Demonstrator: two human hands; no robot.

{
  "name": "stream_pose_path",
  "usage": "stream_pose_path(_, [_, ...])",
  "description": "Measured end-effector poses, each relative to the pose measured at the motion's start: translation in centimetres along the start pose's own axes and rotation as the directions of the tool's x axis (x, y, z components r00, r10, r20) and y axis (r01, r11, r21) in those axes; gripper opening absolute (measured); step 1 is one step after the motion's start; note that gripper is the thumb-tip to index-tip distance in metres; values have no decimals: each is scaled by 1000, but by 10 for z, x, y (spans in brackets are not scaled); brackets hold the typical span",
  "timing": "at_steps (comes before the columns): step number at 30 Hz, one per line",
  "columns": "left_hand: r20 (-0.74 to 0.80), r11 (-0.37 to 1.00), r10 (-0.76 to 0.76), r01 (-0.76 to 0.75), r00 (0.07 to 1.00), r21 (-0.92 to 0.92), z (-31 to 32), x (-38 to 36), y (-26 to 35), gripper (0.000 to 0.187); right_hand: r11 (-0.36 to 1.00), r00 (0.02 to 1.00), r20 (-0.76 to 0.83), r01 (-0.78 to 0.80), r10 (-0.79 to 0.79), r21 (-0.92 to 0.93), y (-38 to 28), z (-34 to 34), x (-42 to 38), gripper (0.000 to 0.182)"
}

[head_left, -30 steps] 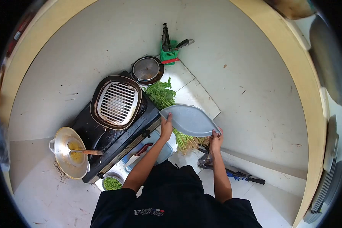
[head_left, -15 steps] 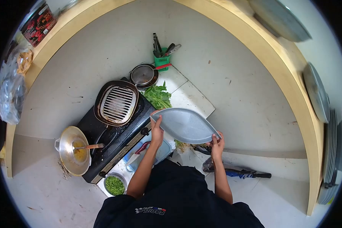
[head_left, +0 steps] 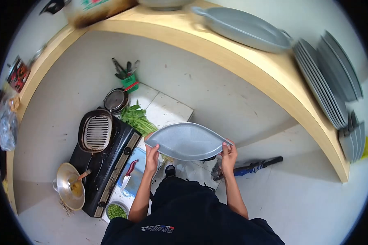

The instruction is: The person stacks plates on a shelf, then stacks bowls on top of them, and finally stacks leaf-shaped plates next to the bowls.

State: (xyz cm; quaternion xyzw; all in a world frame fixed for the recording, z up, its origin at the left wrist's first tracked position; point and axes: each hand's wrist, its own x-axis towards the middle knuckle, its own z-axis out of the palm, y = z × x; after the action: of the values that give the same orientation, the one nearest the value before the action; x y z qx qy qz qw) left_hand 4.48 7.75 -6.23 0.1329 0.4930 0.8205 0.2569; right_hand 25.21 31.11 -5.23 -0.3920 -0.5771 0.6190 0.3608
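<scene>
At the far left of the tiled floor sits a round steel wok (head_left: 69, 191) with a wooden-handled spoon resting in yellow food, just beside the black two-burner gas stove (head_left: 104, 163). A dark oval pan with a ribbed metal grill plate (head_left: 96, 131) stands on the stove's far burner, and a small bowl of chopped green vegetable (head_left: 116, 211) lies at the stove's near corner. Behind the stove a bunch of leafy greens (head_left: 137, 118) lies on the white tiles, near a lidded steel pot (head_left: 115, 100) and a green plastic utensil basket (head_left: 129, 80).

The left hand (head_left: 152, 152) grips the left tip of a large grey leaf-shaped tray (head_left: 186, 141), fingers curled under the rim and thumb on top. The tray is held roughly level above the floor, in front of the person's body, a hand at each pointed end, probably because its length needs balancing. The right hand (head_left: 229, 154) clasps the right tip the same way, fingers closed on the edge. Further right, a wooden shelf (head_left: 249, 61) carries stacked grey trays (head_left: 323, 85).
</scene>
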Motion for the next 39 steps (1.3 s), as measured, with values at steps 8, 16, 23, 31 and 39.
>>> stream_pose_path(8, [439,979,-111,21,892,205,88,-36,-3,78,986,944,-322,117,-73,121,-12,-124,-54,33])
stream_pose_path(16, [710,940,-136,-136,691,313,187,-71,6,78,970,815,-571,209,-100,128,-53,-214,-123,28])
stream_pose_path(23, [740,945,-58,-201,671,256,237,-106,2,94,945,808,-570,288,-151,158,-98,-269,-166,36])
stream_pose_path(31, [719,878,226,-457,658,143,303,-124,35,103,849,815,-457,487,-356,207,-167,-303,-178,50])
stream_pose_path(39, [676,816,474,-570,564,-97,356,-134,60,92,788,829,-314,547,-463,283,-218,-339,-175,63])
